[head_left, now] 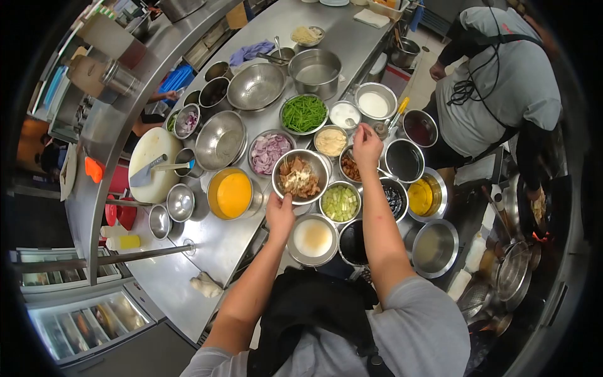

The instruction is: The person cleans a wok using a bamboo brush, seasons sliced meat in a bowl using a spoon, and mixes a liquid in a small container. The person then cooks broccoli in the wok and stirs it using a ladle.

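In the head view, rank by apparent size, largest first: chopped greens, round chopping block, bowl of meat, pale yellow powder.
Round chopping block
Bowl of meat (held nearer the camera, true size unsure)
Chopped greens
Pale yellow powder

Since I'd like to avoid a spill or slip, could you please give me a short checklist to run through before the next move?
1. Left hand gripping the meat bowl: ok, it holds the near rim.
2. Meat inside the bowl: ok, none seen over the rim.
3. Pale topping spread evenly over the meat: not ok, gathered around the middle.
4. Right hand holding something securely: cannot tell, its fingertips are too small to read.
5. Yellow liquid contained: ok, no spill visible around its container.
6. Broad blade apart from both hands: ok, it lies on the round board.
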A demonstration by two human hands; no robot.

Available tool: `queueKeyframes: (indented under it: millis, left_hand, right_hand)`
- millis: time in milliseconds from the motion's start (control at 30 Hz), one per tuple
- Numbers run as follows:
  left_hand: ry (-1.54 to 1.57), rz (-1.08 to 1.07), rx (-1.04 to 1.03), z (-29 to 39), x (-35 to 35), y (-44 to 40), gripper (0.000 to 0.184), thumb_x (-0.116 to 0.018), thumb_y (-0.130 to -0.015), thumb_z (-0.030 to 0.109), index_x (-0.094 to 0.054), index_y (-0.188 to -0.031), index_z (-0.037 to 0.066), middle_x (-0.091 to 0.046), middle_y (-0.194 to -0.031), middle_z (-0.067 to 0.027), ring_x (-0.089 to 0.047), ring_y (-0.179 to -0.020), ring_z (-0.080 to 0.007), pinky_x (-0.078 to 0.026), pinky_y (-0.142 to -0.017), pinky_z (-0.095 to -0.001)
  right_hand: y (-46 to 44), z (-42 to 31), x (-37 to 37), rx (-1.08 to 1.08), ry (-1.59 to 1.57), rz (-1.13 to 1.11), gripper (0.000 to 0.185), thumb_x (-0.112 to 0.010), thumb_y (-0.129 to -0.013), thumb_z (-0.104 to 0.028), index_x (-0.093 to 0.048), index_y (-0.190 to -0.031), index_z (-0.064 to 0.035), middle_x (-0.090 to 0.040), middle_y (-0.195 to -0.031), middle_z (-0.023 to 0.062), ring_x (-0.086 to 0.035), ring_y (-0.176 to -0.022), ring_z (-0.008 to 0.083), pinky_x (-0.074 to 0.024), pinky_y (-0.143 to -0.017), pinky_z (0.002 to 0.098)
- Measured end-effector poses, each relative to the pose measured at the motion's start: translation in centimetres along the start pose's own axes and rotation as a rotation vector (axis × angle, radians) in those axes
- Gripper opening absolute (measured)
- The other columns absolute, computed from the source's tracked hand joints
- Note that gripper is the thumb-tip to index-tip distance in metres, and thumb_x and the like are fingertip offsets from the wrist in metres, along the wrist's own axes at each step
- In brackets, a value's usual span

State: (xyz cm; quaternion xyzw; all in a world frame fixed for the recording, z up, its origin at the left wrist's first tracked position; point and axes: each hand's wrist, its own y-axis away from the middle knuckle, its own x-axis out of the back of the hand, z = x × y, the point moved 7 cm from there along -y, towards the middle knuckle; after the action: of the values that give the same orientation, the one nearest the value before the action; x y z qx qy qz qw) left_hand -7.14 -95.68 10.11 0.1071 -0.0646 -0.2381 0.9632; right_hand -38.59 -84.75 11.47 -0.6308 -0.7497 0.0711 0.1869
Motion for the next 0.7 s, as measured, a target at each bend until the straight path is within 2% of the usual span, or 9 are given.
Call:
queueKeyframes:
  millis: [33, 133, 300, 367, 400, 500, 567, 600, 700]
  left_hand:
    - [-0.005, -0.002, 0.002, -0.2, 0.6, 0.7, 0.023, -0.052, -0.097, 0.010, -0.057, -0.116, -0.002, -0.066, -0.099, -0.0092, -0.064, -0.080, -0.0128, -0.052, -0.069, -0.0269]
    - [-0.029, -0.022, -0.044, -0.3, 2.5, 2.8, 0.022, -0.052, -0.097, 0.010, -0.056, -0.115, -0.002, -0.067, -0.098, -0.0092, -0.065, -0.079, -0.0122, -0.052, -0.069, -0.0266]
    - [-0.022, -0.008, 0.068, -2.0, 5.4, 5.2, 0.018, -0.052, -0.097, 0.007, -0.056, -0.112, -0.002, -0.067, -0.096, -0.0087, -0.064, -0.077, -0.0112, -0.052, -0.067, -0.0258]
    - [0.073, 0.061, 0.073, -1.9, 5.8, 5.5, 0.012, -0.055, -0.097, 0.009, -0.057, -0.105, -0.001, -0.062, -0.080, -0.0020, -0.051, -0.064, -0.0049, -0.041, -0.058, -0.0217]
    - [0.085, 0.044, 0.071, -1.9, 5.9, 5.4, 0.013, -0.054, -0.097, 0.009, -0.057, -0.105, -0.001, -0.063, -0.082, -0.0022, -0.052, -0.064, -0.0053, -0.042, -0.058, -0.0222]
    - [-0.036, 0.012, 0.063, -1.6, 6.2, 4.7, 0.016, -0.054, -0.097, 0.009, -0.057, -0.107, -0.002, -0.064, -0.085, -0.0034, -0.055, -0.069, -0.0069, -0.044, -0.062, -0.0232]
    - [-0.048, 0.010, 0.040, -1.1, 5.7, 3.9, 0.017, -0.053, -0.098, 0.009, -0.056, -0.110, -0.003, -0.065, -0.092, -0.0061, -0.059, -0.074, -0.0099, -0.048, -0.067, -0.0249]
    - [-0.059, 0.009, 0.019, -0.4, 5.2, 3.6, 0.019, -0.052, -0.098, 0.009, -0.055, -0.112, -0.003, -0.066, -0.099, -0.0088, -0.063, -0.080, -0.0129, -0.052, -0.072, -0.0266]
    - [-0.043, 0.019, -0.007, 1.4, 3.6, 2.7, 0.019, -0.052, -0.099, 0.010, -0.056, -0.113, -0.003, -0.066, -0.100, -0.0089, -0.063, -0.082, -0.0129, -0.051, -0.073, -0.0268]
  right_hand:
    - [-0.6, 0.4, -0.4, -0.005, 0.000, 0.002, 0.021, -0.059, -0.092, -0.013, -0.068, -0.099, 0.0047, -0.070, -0.087, 0.0198, -0.070, -0.077, 0.0310, -0.0538, -0.072, 0.0363]
    - [-1.5, 0.7, -2.1, 0.143, 0.235, 0.024, 0.022, -0.057, -0.091, -0.014, -0.067, -0.096, 0.0050, -0.068, -0.088, 0.0241, -0.065, -0.083, 0.0411, -0.0518, -0.076, 0.0440]
    - [-2.3, 3.5, -4.3, 0.070, 0.274, 0.039, 0.021, -0.057, -0.090, -0.015, -0.068, -0.091, 0.0035, -0.069, -0.082, 0.0224, -0.067, -0.077, 0.0396, -0.0527, -0.072, 0.0431]
    - [-2.3, 5.7, -4.6, -0.104, 0.185, 0.099, 0.022, -0.058, -0.089, -0.016, -0.069, -0.089, 0.0029, -0.068, -0.072, 0.0205, -0.068, -0.069, 0.0380, -0.0533, -0.066, 0.0423]
    - [-2.3, 6.4, -4.9, -0.106, 0.186, 0.101, 0.022, -0.058, -0.089, -0.016, -0.069, -0.089, 0.0029, -0.068, -0.072, 0.0205, -0.068, -0.069, 0.0380, -0.0533, -0.066, 0.0423]
    - [-2.0, 8.0, -5.3, -0.265, 0.141, 0.115, 0.023, -0.059, -0.089, -0.017, -0.069, -0.086, 0.0035, -0.068, -0.064, 0.0170, -0.069, -0.059, 0.0312, -0.0539, -0.059, 0.0389]
    - [-1.4, 7.6, -4.7, -0.351, -0.140, 0.210, 0.026, -0.060, -0.091, -0.018, -0.069, -0.083, 0.0050, -0.069, -0.062, 0.0147, -0.070, -0.056, 0.0234, -0.0549, -0.056, 0.0343]
    - [-1.2, 7.3, -4.5, -0.351, -0.139, 0.211, 0.026, -0.060, -0.091, -0.018, -0.069, -0.083, 0.0050, -0.069, -0.062, 0.0147, -0.070, -0.056, 0.0234, -0.0549, -0.056, 0.0343]
    - [-0.7, 6.3, -3.6, -0.354, -0.169, 0.236, 0.027, -0.058, -0.093, -0.018, -0.068, -0.087, 0.0066, -0.069, -0.063, 0.0124, -0.069, -0.055, 0.0195, -0.0552, -0.054, 0.0307]
